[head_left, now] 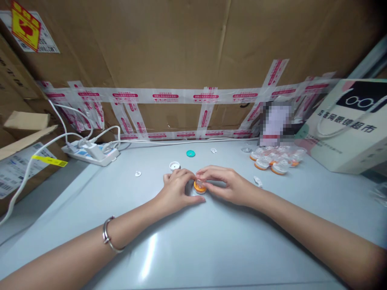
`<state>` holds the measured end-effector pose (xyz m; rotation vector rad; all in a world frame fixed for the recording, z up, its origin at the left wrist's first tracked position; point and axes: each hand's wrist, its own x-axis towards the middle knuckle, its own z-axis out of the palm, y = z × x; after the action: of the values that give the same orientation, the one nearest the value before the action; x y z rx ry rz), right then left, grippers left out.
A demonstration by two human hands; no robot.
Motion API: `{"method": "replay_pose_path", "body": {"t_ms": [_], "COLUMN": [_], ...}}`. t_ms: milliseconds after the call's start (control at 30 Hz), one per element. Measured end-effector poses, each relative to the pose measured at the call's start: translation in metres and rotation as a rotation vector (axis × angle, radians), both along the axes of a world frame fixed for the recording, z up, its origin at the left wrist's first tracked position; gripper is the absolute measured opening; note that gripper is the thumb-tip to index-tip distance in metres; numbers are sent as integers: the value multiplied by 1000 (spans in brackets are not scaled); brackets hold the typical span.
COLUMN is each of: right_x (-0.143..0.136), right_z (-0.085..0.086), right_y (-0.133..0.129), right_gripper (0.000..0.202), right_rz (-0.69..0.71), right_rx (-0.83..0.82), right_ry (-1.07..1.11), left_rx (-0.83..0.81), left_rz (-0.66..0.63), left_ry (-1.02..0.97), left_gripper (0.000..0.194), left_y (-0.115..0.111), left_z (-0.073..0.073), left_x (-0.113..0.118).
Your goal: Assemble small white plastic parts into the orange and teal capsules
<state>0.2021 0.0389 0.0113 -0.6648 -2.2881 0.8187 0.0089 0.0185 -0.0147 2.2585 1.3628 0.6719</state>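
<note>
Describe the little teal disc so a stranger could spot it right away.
Find the big taped cardboard at the back of the table. In front, beyond the left hand, lies a small round disc. Its teal colour sets it apart from nearby white pieces.

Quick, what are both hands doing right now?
Left hand: open, curved beside the little orange piece.
Right hand: fingertips pinching its clear top.
</note>
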Motion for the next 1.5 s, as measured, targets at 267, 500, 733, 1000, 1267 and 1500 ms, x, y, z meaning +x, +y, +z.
{"method": "replay_pose_path", "body": {"t_ms": [267, 500, 733, 1000, 1267, 1500], "right_x": [-8, -4, -5, -12, -19, -30], "right_z": [-6, -14, -20, -11, 1, 8], "right_y": [-3, 1, -1, -12, -20, -32], "right_gripper": [20, 50, 65, 54, 60, 37], "right_rz": [-73, 20, 24, -127, -230, -211], "right_rx": [-305, -309, -413, -274, -305, -979], "right_ry": [151, 105, 147, 231, 306, 694], "left_rx": [-9, -62, -88, -168, -496, -377], "left_rz": [62, 32, -19, -51, -163, -39], "left_ry": [-34, -95, -206, -353, -733, -822], "left_gripper": [35, 31, 26, 26, 28, 28], "left_y": [0, 0, 3, -2, -12, -17], "left_z": [-1, 6, 7, 23, 38, 49], "left_x": [0, 0, -2, -4, 1, 2]}}
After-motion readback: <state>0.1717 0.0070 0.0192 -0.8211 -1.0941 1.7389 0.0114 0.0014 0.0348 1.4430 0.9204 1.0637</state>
